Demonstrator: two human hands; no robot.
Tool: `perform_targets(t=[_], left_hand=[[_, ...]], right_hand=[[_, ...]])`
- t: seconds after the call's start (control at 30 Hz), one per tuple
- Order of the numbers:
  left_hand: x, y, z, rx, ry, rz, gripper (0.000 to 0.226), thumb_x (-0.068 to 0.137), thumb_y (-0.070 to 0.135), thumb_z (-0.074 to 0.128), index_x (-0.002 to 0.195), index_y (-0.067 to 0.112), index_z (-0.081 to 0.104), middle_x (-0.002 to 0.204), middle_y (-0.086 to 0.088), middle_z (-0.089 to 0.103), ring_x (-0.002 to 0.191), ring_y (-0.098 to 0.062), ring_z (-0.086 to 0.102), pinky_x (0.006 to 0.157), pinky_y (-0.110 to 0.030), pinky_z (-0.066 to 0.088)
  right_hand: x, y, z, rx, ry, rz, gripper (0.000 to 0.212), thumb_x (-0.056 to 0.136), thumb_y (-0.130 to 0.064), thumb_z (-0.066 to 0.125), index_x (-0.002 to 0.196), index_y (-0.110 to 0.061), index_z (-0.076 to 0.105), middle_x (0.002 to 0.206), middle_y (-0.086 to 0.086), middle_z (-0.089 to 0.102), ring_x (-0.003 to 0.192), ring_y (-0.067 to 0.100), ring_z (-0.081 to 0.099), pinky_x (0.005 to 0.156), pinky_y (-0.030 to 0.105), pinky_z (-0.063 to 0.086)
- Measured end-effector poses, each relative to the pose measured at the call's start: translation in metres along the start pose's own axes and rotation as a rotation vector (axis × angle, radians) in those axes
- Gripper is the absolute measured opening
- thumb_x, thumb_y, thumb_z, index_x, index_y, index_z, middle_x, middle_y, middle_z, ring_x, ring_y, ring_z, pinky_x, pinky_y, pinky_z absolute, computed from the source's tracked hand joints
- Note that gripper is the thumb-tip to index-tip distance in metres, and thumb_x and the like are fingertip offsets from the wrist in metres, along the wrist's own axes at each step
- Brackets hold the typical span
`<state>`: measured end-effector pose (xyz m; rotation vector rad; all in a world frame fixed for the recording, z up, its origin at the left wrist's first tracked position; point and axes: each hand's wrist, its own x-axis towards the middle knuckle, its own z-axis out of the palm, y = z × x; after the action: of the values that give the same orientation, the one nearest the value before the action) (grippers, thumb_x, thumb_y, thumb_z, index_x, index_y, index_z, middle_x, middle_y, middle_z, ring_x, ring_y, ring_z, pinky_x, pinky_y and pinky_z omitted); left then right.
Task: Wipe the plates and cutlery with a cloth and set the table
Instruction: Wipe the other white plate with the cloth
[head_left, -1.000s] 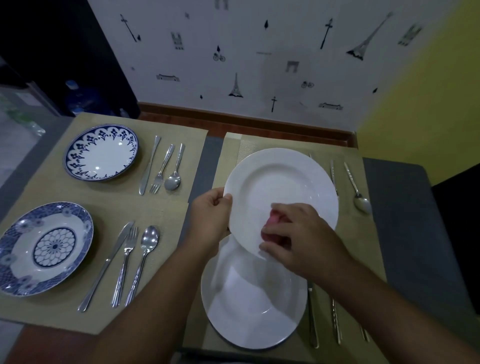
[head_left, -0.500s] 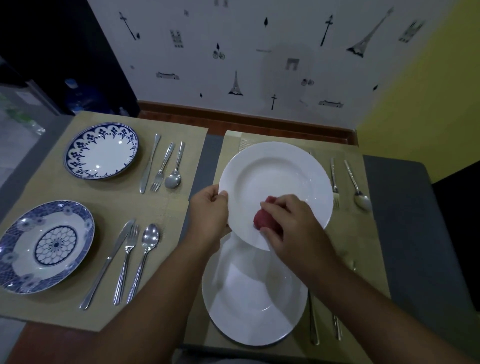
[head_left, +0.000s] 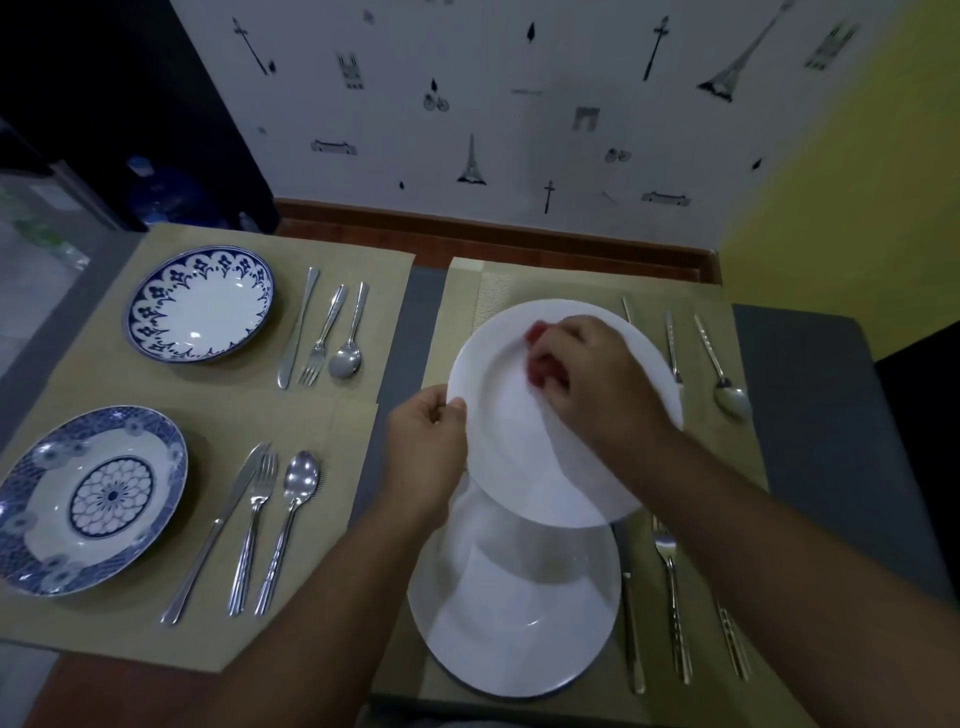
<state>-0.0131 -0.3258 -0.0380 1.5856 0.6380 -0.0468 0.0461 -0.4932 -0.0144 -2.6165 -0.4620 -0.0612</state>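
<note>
The left hand (head_left: 426, 447) pinches the left rim of the white plate (head_left: 519, 457), thumb over the edge, and holds it raised and tilted above a second white plate (head_left: 519, 623), which lies just below both hands on the person's side. The right hand (head_left: 597, 384) is curled round a bunched red cloth (head_left: 537, 371) and presses it on the plate's face, beyond and to the right of the left hand. Most of the bare face lies on the near side of the right hand, so I judge the next stroke should draw back toward the person.
</note>
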Motion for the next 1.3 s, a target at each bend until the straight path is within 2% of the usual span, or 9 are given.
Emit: perform_targets(t=[0.17,0.27,0.43,0.53,0.7,0.83,1.07,1.2,1.3], left_hand=[[0.008,0.008,0.003,-0.027,0.018,0.028,0.026,0.097,0.012,0.052,0.093,0.022,0.076,0.076,-0.001,0.075,0.068,-0.018,0.067,0.063,-0.042,0.058],[0.007,0.006,0.006,-0.004,-0.019,0.026,0.026,0.097,0.011,0.053,0.09,0.021,0.076,0.082,-0.01,0.075,0.073,-0.025,0.07,0.07,-0.052,0.06],[0.0,0.004,0.008,-0.036,-0.074,0.017,0.027,0.099,0.01,0.052,0.093,0.02,0.076,0.09,-0.016,0.075,0.077,-0.031,0.069,0.07,-0.051,0.059],[0.003,0.008,0.008,-0.094,-0.042,0.022,0.027,0.099,0.01,0.051,0.092,0.02,0.076,0.091,-0.02,0.074,0.074,-0.026,0.066,0.069,-0.057,0.058],[0.008,0.012,0.012,-0.073,0.004,0.03,0.024,0.1,0.011,0.053,0.097,0.018,0.075,0.088,-0.014,0.075,0.074,-0.026,0.069,0.055,-0.037,0.059],[0.002,0.0,0.015,-0.042,-0.072,0.001,0.023,0.099,0.011,0.054,0.091,0.014,0.075,0.089,-0.026,0.071,0.075,-0.032,0.068,0.069,-0.058,0.058],[-0.002,0.004,0.004,-0.171,-0.031,-0.006,0.028,0.101,0.008,0.052,0.093,0.021,0.075,0.088,-0.016,0.074,0.073,-0.021,0.065,0.065,-0.039,0.059],[0.005,0.01,0.004,-0.163,0.014,0.018,0.028,0.1,0.01,0.052,0.091,0.022,0.076,0.082,-0.01,0.074,0.069,-0.02,0.066,0.06,-0.038,0.059],[0.006,0.006,0.011,-0.128,-0.004,0.041,0.024,0.099,0.011,0.052,0.094,0.015,0.076,0.081,-0.015,0.073,0.071,-0.025,0.064,0.064,-0.045,0.058]], right_hand=[[-0.045,0.006,-0.005,0.08,-0.108,0.17,0.036,0.078,-0.009,0.071,0.106,-0.027,0.058,0.109,-0.002,0.057,0.103,0.018,0.051,0.082,0.029,0.046],[-0.061,-0.009,0.012,0.192,-0.197,0.061,0.052,0.079,-0.01,0.07,0.128,-0.023,0.057,0.121,-0.001,0.06,0.112,0.017,0.05,0.098,0.034,0.046],[-0.002,-0.001,0.016,0.131,-0.04,-0.021,0.047,0.087,-0.016,0.071,0.132,-0.018,0.06,0.132,0.004,0.062,0.127,0.021,0.051,0.12,0.039,0.026],[0.003,0.02,-0.002,0.04,0.032,0.087,0.044,0.086,-0.013,0.072,0.129,-0.018,0.064,0.129,0.004,0.057,0.124,0.021,0.046,0.112,0.041,0.04],[-0.056,0.021,-0.004,0.086,-0.116,0.168,0.039,0.081,-0.003,0.07,0.116,-0.021,0.069,0.119,0.005,0.056,0.112,0.022,0.051,0.094,0.03,0.047],[-0.06,-0.009,0.016,0.202,-0.161,0.019,0.046,0.088,-0.015,0.067,0.133,-0.023,0.061,0.124,0.001,0.061,0.112,0.015,0.054,0.101,0.025,0.045],[0.012,0.012,-0.004,0.111,0.008,0.114,0.045,0.087,-0.014,0.071,0.129,-0.026,0.059,0.123,0.002,0.062,0.113,0.021,0.056,0.1,0.034,0.045],[-0.029,0.028,-0.007,0.063,-0.057,0.206,0.044,0.08,-0.012,0.072,0.12,-0.027,0.062,0.111,0.0,0.06,0.104,0.023,0.055,0.089,0.039,0.052],[-0.061,0.009,0.009,0.176,-0.138,0.123,0.046,0.079,-0.011,0.07,0.122,-0.029,0.065,0.115,-0.003,0.062,0.107,0.018,0.055,0.095,0.031,0.048]])
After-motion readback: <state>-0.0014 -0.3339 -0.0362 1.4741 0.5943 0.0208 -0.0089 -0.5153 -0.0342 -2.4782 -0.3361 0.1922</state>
